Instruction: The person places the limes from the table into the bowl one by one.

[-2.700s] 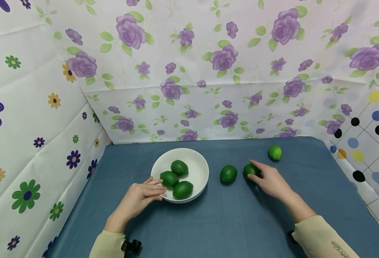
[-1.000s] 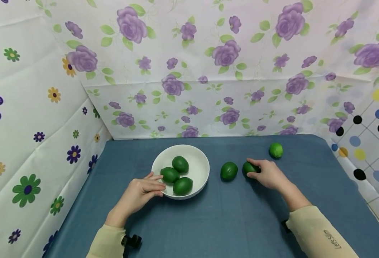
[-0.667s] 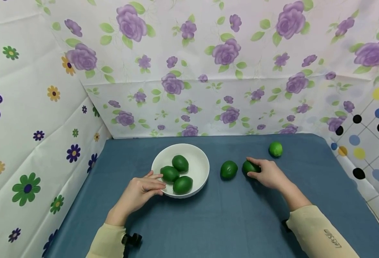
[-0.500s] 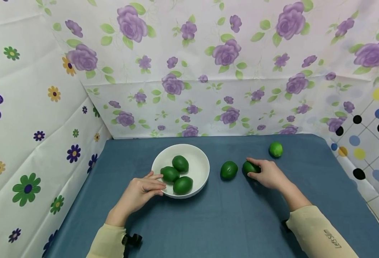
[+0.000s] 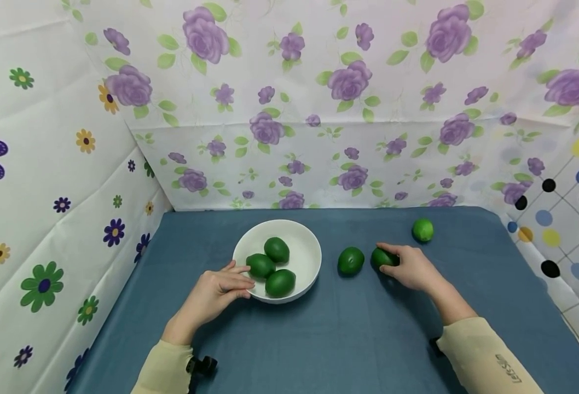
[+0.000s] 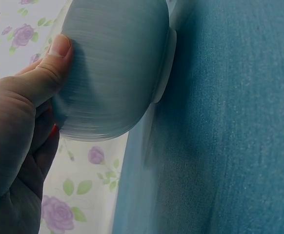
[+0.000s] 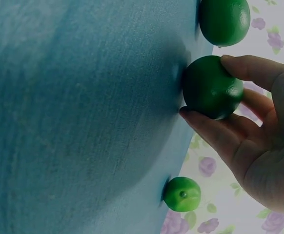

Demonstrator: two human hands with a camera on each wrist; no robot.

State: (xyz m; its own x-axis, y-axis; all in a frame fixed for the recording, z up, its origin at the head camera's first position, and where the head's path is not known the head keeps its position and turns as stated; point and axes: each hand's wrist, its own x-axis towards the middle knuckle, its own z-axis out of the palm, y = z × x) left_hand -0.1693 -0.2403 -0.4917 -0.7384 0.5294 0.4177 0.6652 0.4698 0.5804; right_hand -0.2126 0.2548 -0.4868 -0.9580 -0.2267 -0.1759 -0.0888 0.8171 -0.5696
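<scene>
The head view was bright and evenly lit, with soft shadows on the table [image 5: 329, 345] by the near side of the bowl [image 5: 300, 249] and small glints on the limes [image 5: 351, 261]. Both wrist views were dimmer and bluish; there the bowl's outside lay in shade and the table looked grainy.

Head view: high, forward-down
Round white bowl [image 6: 117, 68]: head, close left-wrist views
Dark-green oval lime [image 7: 208, 90]: head, close right-wrist views
</scene>
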